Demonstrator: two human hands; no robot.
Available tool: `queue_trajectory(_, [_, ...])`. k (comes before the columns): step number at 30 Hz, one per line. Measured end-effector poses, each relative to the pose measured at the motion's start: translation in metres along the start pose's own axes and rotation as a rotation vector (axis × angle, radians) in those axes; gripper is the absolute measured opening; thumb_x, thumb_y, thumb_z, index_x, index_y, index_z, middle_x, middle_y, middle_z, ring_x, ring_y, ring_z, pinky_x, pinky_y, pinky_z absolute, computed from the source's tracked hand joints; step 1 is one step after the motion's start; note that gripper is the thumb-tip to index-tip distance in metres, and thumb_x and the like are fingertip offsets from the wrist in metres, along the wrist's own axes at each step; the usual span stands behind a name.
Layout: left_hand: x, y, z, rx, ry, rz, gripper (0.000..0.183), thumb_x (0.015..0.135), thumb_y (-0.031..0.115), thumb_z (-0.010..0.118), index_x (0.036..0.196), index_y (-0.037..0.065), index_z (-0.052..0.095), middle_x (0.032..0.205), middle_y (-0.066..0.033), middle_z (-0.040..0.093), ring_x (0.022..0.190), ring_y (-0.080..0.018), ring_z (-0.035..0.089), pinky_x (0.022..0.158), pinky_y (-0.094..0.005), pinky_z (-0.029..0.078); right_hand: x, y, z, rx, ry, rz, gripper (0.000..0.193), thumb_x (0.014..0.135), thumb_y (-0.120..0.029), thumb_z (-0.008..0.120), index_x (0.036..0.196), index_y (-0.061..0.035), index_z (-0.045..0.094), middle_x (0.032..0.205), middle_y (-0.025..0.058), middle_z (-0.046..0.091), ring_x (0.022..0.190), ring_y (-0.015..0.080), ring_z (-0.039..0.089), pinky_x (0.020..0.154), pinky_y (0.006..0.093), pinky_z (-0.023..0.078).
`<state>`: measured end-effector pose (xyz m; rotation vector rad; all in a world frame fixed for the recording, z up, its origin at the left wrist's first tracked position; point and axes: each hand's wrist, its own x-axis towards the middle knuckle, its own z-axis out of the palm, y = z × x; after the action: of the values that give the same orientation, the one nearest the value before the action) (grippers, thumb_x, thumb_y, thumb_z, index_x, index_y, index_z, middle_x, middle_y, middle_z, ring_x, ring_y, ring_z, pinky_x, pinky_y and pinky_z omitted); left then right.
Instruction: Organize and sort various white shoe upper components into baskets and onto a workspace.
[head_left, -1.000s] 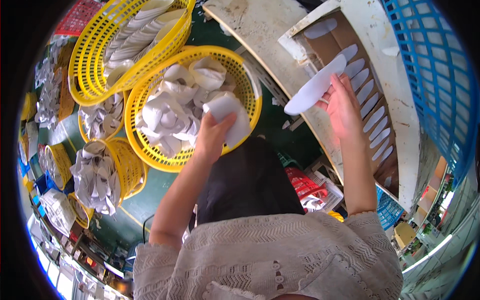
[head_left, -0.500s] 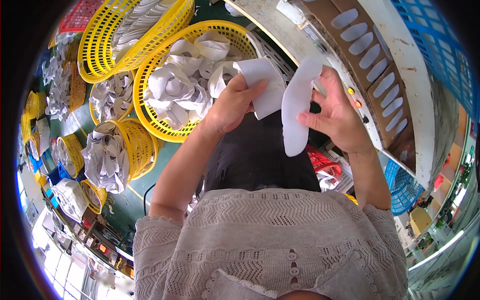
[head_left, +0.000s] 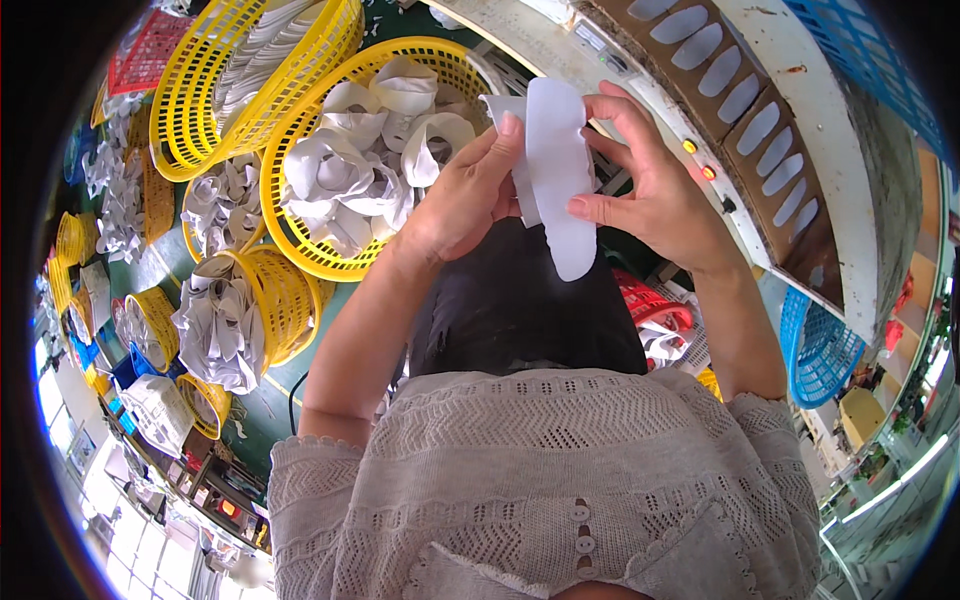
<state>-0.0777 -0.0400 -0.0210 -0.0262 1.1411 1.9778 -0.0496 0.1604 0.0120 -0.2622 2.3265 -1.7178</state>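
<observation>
Pinching a white insole-shaped piece (head_left: 560,170) by its right edge between thumb and fingers, the right hand (head_left: 660,205) faces the left hand (head_left: 462,202), which clamps a white sheet (head_left: 507,107) partly behind that piece. Both pieces are above the dark-clad lap (head_left: 520,320). Farther off, a yellow basket (head_left: 335,268) of curled white pieces (head_left: 345,165) stands left; pale sole shapes (head_left: 739,98) line a brown board (head_left: 745,185) right.

white sheet (head_left: 526,198): partly hidden | upper-right blue basket (head_left: 868,48): cut off

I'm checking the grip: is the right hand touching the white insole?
Touching. The head view shows the right hand with its thumb lying on the insole, near its right edge.
</observation>
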Motion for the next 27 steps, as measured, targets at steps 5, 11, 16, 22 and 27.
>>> queue_trajectory(5, [0.006, -0.004, 0.009, -0.082, -0.06, 0.009, 0.05, 0.102, 0.042, 0.024, 0.133, 0.005, 0.038, 0.123, -0.012, 0.054, 0.109, -0.021, 0.058, 0.09, -0.0385, 0.05, -0.001, 0.002, -0.002, 0.116, -0.015, 0.018, 0.069, 0.069, -0.001, 0.075, 0.129, -0.0086, 0.041, 0.133, 0.0126, 0.034, 0.125, 0.0281, 0.041, 0.104, 0.0419, 0.039])
queue_trajectory(11, [0.007, -0.004, 0.014, -0.01, -0.005, 0.012, 0.063, 0.099, 0.051, 0.021, 0.13, 0.002, 0.043, 0.115, -0.0116, 0.058, 0.103, -0.0196, 0.06, 0.087, -0.0371, 0.05, -0.002, 0.004, -0.006, 0.005, -0.007, -0.046, 0.067, 0.068, 0.0, 0.075, 0.126, -0.0073, 0.041, 0.127, 0.0096, 0.04, 0.122, 0.0259, 0.043, 0.103, 0.0411, 0.041])
queue_trajectory(16, [0.009, -0.002, 0.018, 0.023, 0.019, 0.002, 0.066, 0.098, 0.054, 0.02, 0.129, 0.002, 0.045, 0.116, -0.0118, 0.058, 0.103, -0.0193, 0.06, 0.086, -0.0364, 0.05, 0.0, 0.0, -0.008, -0.023, -0.019, -0.002, 0.063, 0.068, 0.001, 0.074, 0.123, -0.0061, 0.043, 0.124, 0.0099, 0.042, 0.119, 0.0269, 0.046, 0.102, 0.0399, 0.042])
queue_trajectory(22, [0.01, -0.004, 0.018, 0.029, 0.062, -0.003, 0.068, 0.097, 0.057, 0.02, 0.129, 0.001, 0.045, 0.116, -0.0115, 0.058, 0.102, -0.0186, 0.059, 0.086, -0.0346, 0.05, 0.002, 0.002, -0.007, -0.057, 0.002, -0.06, 0.062, 0.068, 0.002, 0.072, 0.122, -0.0055, 0.043, 0.121, 0.0109, 0.045, 0.118, 0.0277, 0.047, 0.102, 0.0394, 0.042])
queue_trajectory(27, [0.007, -0.003, 0.017, 0.022, -0.003, 0.052, 0.054, 0.098, 0.046, 0.038, 0.128, 0.002, 0.046, 0.112, -0.0109, 0.06, 0.102, -0.0172, 0.059, 0.085, -0.0332, 0.049, 0.003, 0.0, -0.006, -0.052, -0.002, -0.032, 0.062, 0.069, 0.002, 0.072, 0.123, -0.0059, 0.043, 0.123, 0.0117, 0.044, 0.119, 0.0283, 0.047, 0.102, 0.0392, 0.042])
